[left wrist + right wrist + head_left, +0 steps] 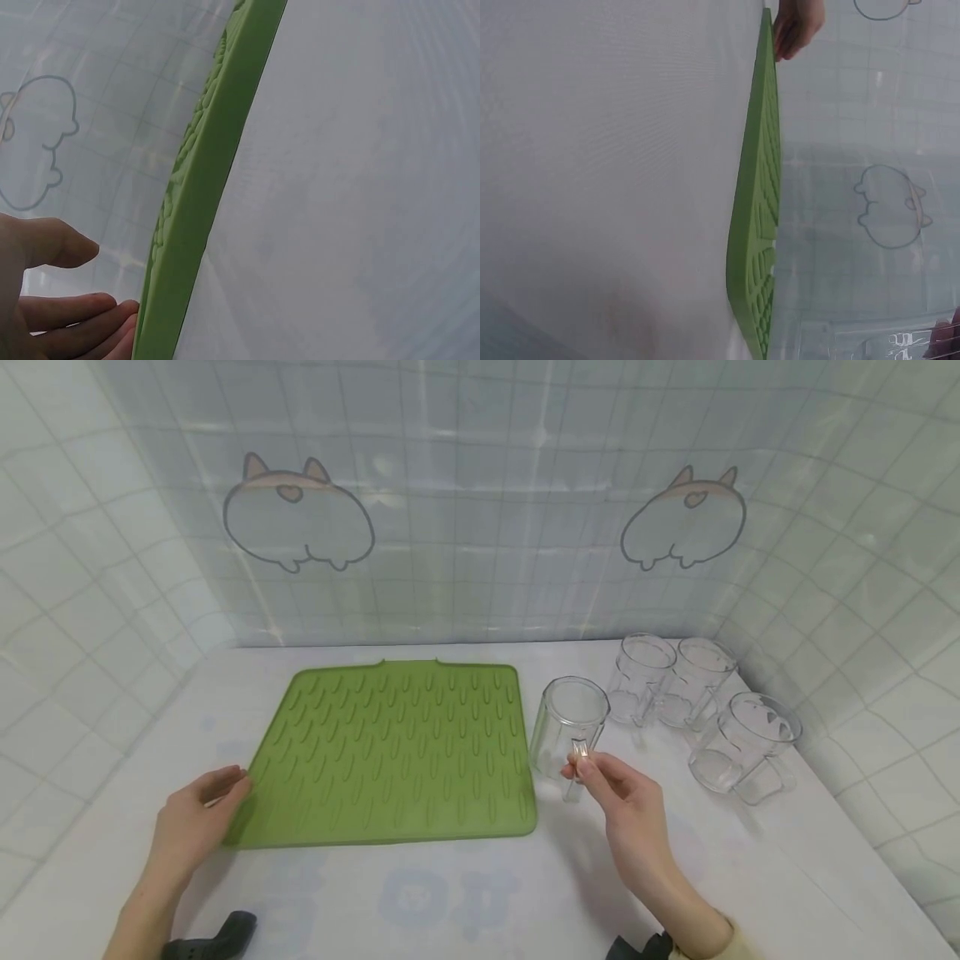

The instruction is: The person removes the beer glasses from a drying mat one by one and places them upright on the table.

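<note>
My right hand pinches the handle of a clear glass mug, which is upright just beside the right edge of a green ridged mat. Whether the mug's base touches the table is hard to tell. Part of the mug also shows at the lower right of the right wrist view. At the mat's left edge, my left hand has its fingers loosely bent and holds nothing. Its fingertips reach the mat's edge in the left wrist view.
Three more clear glass mugs stand at the right: a back one, another beside it, and a nearer one. A tiled-pattern backdrop with drawn animals rises behind the white table, and grid-patterned sides flank it.
</note>
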{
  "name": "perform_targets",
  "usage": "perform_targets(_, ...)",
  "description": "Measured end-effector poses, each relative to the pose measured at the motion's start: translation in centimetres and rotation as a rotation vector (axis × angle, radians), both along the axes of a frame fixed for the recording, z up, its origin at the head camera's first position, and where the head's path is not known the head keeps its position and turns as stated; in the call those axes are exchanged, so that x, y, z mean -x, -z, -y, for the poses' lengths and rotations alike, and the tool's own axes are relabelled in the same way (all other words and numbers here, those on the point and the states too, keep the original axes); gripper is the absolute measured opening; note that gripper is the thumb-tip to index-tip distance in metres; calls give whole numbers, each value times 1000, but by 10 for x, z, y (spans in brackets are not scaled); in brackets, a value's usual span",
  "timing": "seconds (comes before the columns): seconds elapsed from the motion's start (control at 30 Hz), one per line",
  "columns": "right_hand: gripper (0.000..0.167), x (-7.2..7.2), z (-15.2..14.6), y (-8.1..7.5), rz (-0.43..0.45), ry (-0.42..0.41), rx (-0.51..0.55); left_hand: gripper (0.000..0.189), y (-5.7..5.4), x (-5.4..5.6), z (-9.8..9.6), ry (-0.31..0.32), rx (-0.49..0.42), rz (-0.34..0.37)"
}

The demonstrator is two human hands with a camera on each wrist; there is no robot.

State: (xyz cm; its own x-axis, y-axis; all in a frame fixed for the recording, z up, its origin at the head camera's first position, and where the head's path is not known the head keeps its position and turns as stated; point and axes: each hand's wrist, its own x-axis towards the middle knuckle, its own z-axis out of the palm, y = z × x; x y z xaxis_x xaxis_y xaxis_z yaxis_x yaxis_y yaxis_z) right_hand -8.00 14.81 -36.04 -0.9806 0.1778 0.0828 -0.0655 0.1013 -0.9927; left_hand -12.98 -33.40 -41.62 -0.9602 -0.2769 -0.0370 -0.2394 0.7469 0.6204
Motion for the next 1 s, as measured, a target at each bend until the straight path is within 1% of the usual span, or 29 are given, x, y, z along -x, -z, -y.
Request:
perform_targets(0.17, 31, -5, -1, 3, -2, 2, -58, 64, -1, -1, -3, -8, 3, -4)
perform_targets(0.37, 27, -7, 1, 10, -28, -7, -71, 64, -1, -1, -2, -2, 7, -7)
perform_targets(0.43, 24, -7, 2, 12, -53, -10, -79, 64, 0, -1, -1, 2, 3, -17)
perform_targets(0.53, 21, -7, 3, 15, -117, -16, -101, 62, 0, -3, -1, 1, -1, -45)
perform_targets(0.63, 17, -7, 4, 17, -189, -23, -112, 59, -2, -4, -4, -23, -2, -83)
perform_targets(0.7, 15, -7, 4, 19, -230, -27, -114, 57, -4, -5, -8, -43, -8, -113)
perform_targets(0.8, 12, -7, 4, 21, -282, -34, -134, 55, -7, -6, -18, -55, -54, -157)
perform_targets(0.9, 11, -7, 4, 24, -336, -30, -149, 52, -10, -7, -33, -24, -107, -204)
perform_targets(1.0, 12, -7, 5, 27, -401, -23, -149, 50, -13, -8, -51, 31, -153, -236)
